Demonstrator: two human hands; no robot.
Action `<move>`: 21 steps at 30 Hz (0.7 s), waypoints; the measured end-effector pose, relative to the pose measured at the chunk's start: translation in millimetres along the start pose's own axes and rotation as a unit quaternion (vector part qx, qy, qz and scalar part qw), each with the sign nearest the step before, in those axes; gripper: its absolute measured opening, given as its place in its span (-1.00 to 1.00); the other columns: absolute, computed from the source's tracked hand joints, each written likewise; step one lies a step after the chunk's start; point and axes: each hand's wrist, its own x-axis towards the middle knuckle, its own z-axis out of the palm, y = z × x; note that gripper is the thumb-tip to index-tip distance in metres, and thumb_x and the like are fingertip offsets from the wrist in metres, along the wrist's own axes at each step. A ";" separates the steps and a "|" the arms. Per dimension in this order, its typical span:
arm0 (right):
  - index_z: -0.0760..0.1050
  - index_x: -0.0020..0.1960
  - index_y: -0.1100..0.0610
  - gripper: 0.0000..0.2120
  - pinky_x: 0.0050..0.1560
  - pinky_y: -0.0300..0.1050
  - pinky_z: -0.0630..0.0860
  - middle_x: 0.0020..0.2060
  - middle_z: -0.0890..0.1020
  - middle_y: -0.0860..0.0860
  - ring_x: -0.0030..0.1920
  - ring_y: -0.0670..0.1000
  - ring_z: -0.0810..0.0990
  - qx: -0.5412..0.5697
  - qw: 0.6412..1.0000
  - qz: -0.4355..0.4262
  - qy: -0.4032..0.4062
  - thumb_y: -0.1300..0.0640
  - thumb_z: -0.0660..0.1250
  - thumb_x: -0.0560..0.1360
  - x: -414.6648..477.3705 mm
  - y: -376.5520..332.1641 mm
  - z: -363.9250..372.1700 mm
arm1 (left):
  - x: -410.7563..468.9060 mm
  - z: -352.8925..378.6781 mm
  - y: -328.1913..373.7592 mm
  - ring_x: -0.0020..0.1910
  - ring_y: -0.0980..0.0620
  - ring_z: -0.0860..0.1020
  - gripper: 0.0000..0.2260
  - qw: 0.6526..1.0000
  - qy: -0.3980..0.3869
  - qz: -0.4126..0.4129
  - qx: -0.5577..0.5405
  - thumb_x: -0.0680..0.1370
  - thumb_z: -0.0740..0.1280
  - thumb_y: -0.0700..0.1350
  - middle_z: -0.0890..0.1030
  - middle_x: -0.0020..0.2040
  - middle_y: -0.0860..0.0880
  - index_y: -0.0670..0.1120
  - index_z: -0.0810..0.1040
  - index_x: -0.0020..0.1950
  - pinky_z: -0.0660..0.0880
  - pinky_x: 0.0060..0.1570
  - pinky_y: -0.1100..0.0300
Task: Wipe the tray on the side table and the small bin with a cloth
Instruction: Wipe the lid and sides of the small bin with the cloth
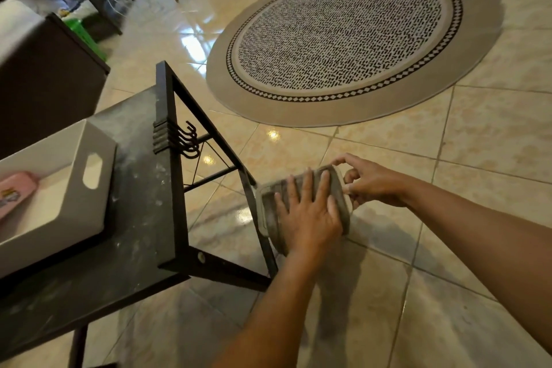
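A small grey ribbed bin [268,213] is held tilted on its side in the air, just right of the side table's [140,218] black frame. My left hand [309,215] lies across the bin's side with fingers spread, gripping it. My right hand [372,182] pinches the bin's right end at the rim. A white tray [74,188] with a handle cut-out stands on the dusty dark table top at the left. No cloth is in view.
A pink object [15,193] lies in the tray. Black hooks [188,140] hang on the table's frame. A round patterned rug [352,36] covers the glossy tiled floor beyond. A dark cabinet [44,84] stands at the left.
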 end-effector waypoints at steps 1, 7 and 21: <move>0.30 0.41 0.02 -0.44 -0.22 -0.05 0.63 -0.22 0.48 0.14 -0.29 0.05 0.57 0.000 1.000 -0.001 0.004 0.44 0.29 0.52 -0.7 0.4 0.7 | 10.8 -0.6 -4.3 0.56 -0.05 -0.34 -0.48 1.000 0.001 -0.003 -0.006 0.66 -0.12 0.16 -0.25 0.62 0.08 0.23 -0.25 0.58 -0.28 0.50 -0.22; 0.31 0.42 0.07 -0.45 -0.30 -0.13 0.59 -0.23 0.49 0.11 -0.30 0.01 0.58 -0.002 1.000 0.004 0.003 0.46 0.27 0.52 -2.2 -4.7 -2.2 | -8.9 -7.5 -24.9 0.57 -0.11 -0.31 -0.45 0.988 0.050 -0.146 0.004 0.68 -0.08 0.13 -0.23 0.63 0.01 0.13 -0.26 0.60 -0.27 0.51 -0.20; 0.38 0.38 0.05 -0.48 -0.30 -0.15 0.59 -0.18 0.51 0.13 -0.24 0.03 0.57 -0.004 1.000 0.013 -0.007 0.45 0.27 0.52 0.5 -2.4 -14.4 | -27.9 -4.3 -6.6 0.55 -0.07 -0.39 -0.45 0.993 0.028 -0.113 -0.020 0.68 -0.10 0.13 -0.34 0.60 0.03 0.11 -0.32 0.59 -0.34 0.49 -0.18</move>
